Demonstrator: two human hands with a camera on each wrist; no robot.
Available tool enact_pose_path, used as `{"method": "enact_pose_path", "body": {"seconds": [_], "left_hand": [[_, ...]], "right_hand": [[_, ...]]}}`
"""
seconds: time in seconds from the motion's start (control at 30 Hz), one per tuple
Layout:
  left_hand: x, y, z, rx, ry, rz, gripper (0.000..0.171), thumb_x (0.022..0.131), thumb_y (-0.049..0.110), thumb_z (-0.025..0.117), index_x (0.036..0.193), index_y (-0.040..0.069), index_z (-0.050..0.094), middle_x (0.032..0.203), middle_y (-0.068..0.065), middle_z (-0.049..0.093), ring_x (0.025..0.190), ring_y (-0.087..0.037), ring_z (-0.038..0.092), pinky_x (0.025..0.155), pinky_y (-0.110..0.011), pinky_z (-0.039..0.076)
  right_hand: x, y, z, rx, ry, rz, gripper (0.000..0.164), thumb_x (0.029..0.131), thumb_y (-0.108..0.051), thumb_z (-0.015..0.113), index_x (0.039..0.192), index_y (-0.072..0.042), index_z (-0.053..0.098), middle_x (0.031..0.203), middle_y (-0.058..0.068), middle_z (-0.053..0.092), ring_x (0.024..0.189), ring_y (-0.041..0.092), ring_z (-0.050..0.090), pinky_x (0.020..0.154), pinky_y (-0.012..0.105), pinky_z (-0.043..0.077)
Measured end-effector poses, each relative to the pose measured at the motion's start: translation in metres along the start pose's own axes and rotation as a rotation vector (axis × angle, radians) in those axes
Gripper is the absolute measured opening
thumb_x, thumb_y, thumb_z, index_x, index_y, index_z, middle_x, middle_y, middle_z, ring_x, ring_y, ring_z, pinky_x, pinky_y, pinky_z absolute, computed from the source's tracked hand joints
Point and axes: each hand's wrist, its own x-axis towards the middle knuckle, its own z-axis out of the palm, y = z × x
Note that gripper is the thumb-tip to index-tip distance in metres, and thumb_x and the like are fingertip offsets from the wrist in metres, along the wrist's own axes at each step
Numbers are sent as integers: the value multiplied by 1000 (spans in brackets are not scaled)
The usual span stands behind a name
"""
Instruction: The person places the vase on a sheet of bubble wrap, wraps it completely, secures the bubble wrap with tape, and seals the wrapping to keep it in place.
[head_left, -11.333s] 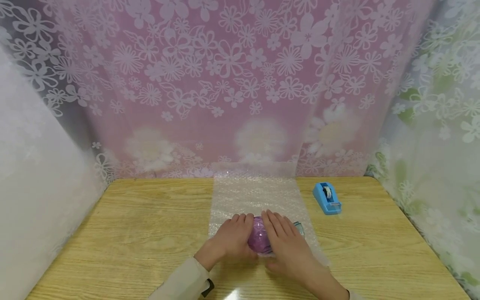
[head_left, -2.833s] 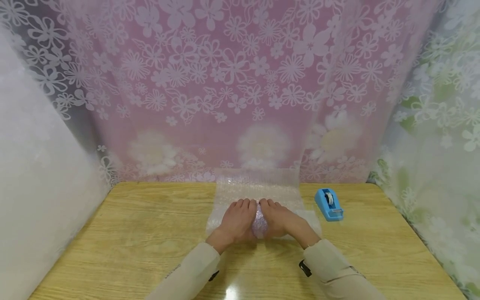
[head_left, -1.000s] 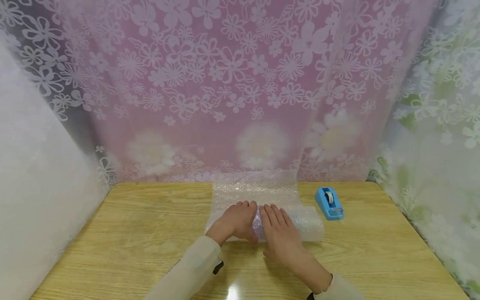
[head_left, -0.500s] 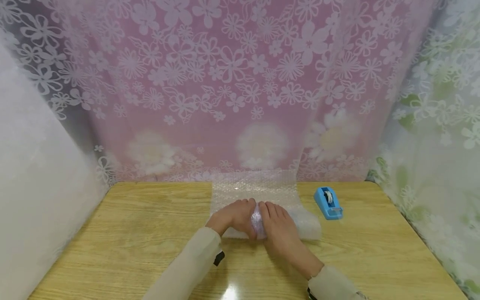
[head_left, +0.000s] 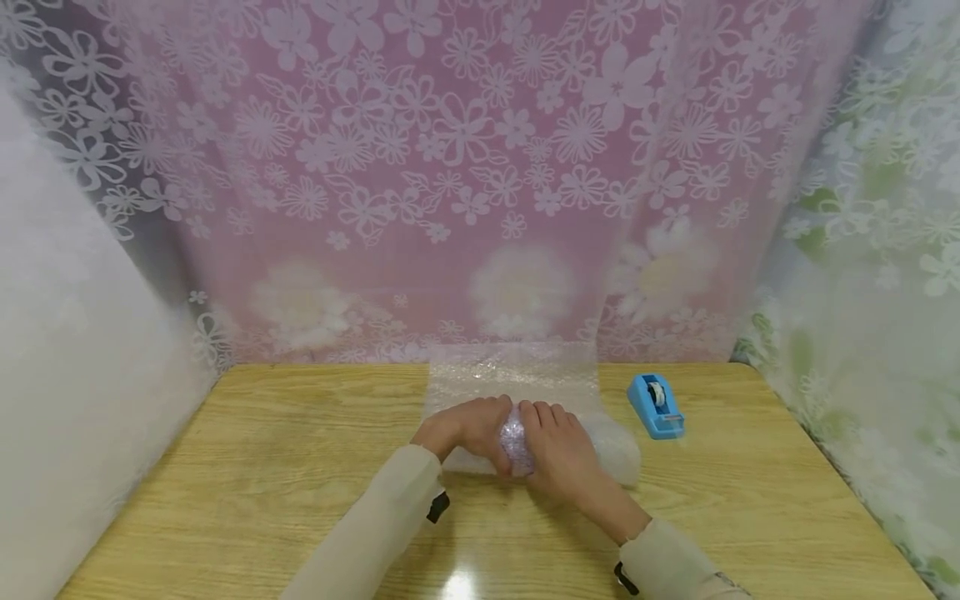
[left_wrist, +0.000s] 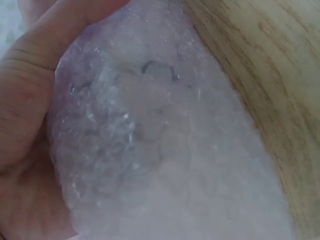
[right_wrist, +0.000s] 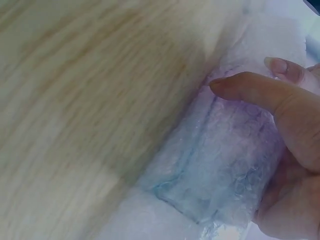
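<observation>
A purple item with a teal-edged end, glassy-looking, lies rolled up in clear bubble wrap (head_left: 514,442); its exact kind is hidden by the layers. My left hand (head_left: 476,427) grips the left part of this roll, thumb on the near side and fingers over the top. Beside it, my right hand (head_left: 558,450) holds the right part, fingers across the top. The right wrist view shows its thumb pressing the near side of the wrapped item (right_wrist: 235,145), with teal lines showing through. In the left wrist view, loose wrap (left_wrist: 200,190) extends past the item's left end.
The unrolled bubble wrap sheet (head_left: 510,375) stretches from the roll to the back edge of the wooden table (head_left: 300,467). A blue tape dispenser (head_left: 656,407) stands at the back right. Floral curtains (head_left: 450,167) hang behind and at the sides.
Over the longer span, the bare purple item has become covered in bubble wrap and rolled away from me. In the last second, the right hand has closed in slightly around the roll.
</observation>
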Motion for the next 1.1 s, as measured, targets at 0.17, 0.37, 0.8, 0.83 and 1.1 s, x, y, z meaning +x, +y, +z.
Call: {"method": "enact_pose_path", "body": {"seconds": [0.17,0.37,0.8,0.83,1.1], "left_hand": [[-1,-1,-2,-40,-27,-1,61,65,24,88,109,9,48,90,3,54,77,-10,55,66,-23,48],[-3,-6,-4,-191,-116,48,57,65,19,88,107,10,50,93,3,55,81,-10,56,70,-24,48],[-8,-13,0,-58,-49,-57,103,64,48,84,141,3,33,133,-8,47,119,-21,47,95,-35,42],[-10,-14,0,-14,-32,-69,112,64,53,82,146,3,26,141,-10,40,127,-25,42,100,-38,38],[-33,5,6,344,254,2,111,66,68,73,147,5,29,146,-12,34,133,-31,32,105,-48,32]], "right_hand": [[2,1,-5,34,-33,-15,88,56,-34,90,122,6,47,107,20,55,93,36,54,78,45,48],[5,2,-17,136,-145,-39,87,62,-45,86,121,5,46,103,19,54,91,34,53,76,45,48],[19,2,-31,257,-392,-3,86,71,-40,83,129,7,41,115,21,53,104,36,53,86,48,46],[20,2,-31,254,-404,-1,85,71,-41,82,129,7,41,115,21,54,105,36,53,86,48,46],[25,7,-36,247,-489,28,81,69,-36,83,128,4,43,109,17,54,98,34,55,82,47,46]]}}
